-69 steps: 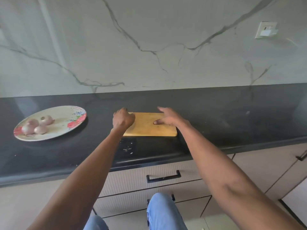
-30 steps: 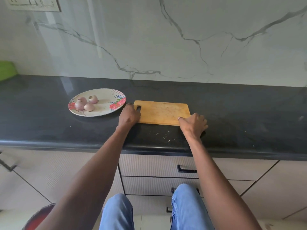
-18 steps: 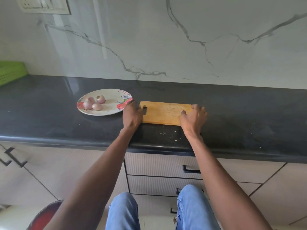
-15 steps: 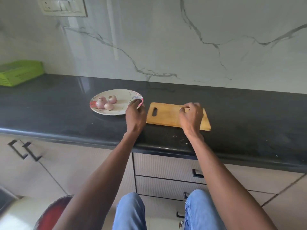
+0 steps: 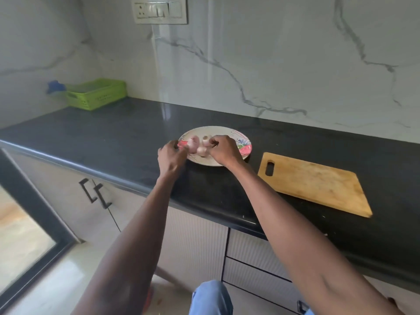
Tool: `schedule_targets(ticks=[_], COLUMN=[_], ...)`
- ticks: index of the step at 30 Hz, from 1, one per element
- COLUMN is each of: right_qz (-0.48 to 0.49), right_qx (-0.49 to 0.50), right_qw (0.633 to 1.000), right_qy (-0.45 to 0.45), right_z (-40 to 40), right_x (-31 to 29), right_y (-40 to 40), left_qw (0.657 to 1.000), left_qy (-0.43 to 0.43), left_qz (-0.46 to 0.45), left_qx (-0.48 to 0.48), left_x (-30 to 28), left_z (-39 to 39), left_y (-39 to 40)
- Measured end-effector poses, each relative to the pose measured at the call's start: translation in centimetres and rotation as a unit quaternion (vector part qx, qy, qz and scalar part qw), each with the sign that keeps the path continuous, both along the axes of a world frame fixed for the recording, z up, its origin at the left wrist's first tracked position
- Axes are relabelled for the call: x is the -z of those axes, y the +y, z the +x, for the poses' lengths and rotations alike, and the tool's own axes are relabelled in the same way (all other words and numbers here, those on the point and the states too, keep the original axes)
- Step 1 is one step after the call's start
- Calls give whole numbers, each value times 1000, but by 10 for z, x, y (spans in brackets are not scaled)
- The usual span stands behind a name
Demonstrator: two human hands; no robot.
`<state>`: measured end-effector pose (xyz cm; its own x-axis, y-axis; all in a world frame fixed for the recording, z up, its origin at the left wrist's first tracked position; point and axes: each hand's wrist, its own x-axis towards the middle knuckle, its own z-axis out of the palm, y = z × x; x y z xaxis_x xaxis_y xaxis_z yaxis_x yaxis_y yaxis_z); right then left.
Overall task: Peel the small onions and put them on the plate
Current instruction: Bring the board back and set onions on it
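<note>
Bare arms, blue jeans.
Both forearms (image 5: 145, 223) are uncovered, no sleeves showing, no watch or rings visible, and light blue denim covers the knee (image 5: 211, 298).

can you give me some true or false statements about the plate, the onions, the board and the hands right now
1. The round white floral plate holds small pinkish onions. True.
2. The rectangular wooden cutting board has onions lying on it. False: its surface is bare.
3. Both the left hand and the right hand are at the plate. True.
4. The green plastic basket sits beside the board. False: it stands far off in the counter's corner.
5. The board lies left of the plate. False: it lies to its right.
</note>
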<state>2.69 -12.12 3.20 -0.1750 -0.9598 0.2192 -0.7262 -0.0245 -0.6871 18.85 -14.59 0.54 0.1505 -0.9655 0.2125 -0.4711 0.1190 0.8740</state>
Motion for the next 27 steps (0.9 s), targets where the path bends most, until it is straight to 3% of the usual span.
schedule_targets(ticks=[3,8,11,14,16,18,20,23,27], right_qz=[60,63,50,2,-41,-61,-86,-119,-137], right_qx=[13,36,39,37,30,25,45,71,123], right_qw=[996,991,996,997,978,933,890,857,887], right_qy=[70,111,61,-71,-201,-354,-446,-496,-424], right_z=[12,19,19,11,1,-16,-39,-88,-152], right_x=[12,27,26,20,16,15,13,7,0], right_y=[-26,-38,-34,-16,5,29,50,89,127], left_qw=[992,982,989,990,992,990,978,938,904], left_qy=[-128,-184,-150,-132,-79,18,121,255,304], left_qz=[10,10,-10,-50,-95,-131,-131,-83,-27], left_qx=[14,30,15,-5,9,50,107,221,300], left_x=[7,13,11,9,4,0,-1,-2,-17], left_z=[-4,-5,-6,-6,-8,-18,-35,-83,-149], left_y=[-8,-19,-19,-11,2,20,37,61,83])
